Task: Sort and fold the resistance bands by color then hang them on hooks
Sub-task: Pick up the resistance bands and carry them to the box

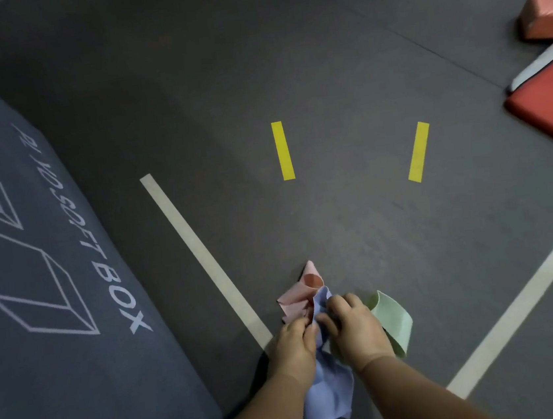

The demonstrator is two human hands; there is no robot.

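The person is standing over a dark floor [321,66] and holding a loose bundle of three resistance bands right above the near end of a long white line [200,252] that is running diagonally across it.

The left hand [293,341] is hovering directly over the white line, with its fingers curling in around the blue band [331,396]. The right hand [354,328], just to the right of the line, is also curling its fingers and pinching the upper folds of the same band. The two hands are nearly touching each other. The blue band is hanging down between the wrists in a crumpled sheet and covering a stretch of the line.

The pink band [295,298] is sticking out of the bundle beyond the fingertips, bunching in folds with one rolled end facing up. The green band [392,316] is looping out from under the right hand on the side away from the line; whether that hand is actually gripping it is not clear.

Farther right of the line, two yellow tape strips [283,150] are lying on the floor well beyond the hands. A large dark soft box [51,269] with white lettering is sitting to the left of the line. Well to the right of it, two red pads [552,102] are resting against each other at the edge of view.
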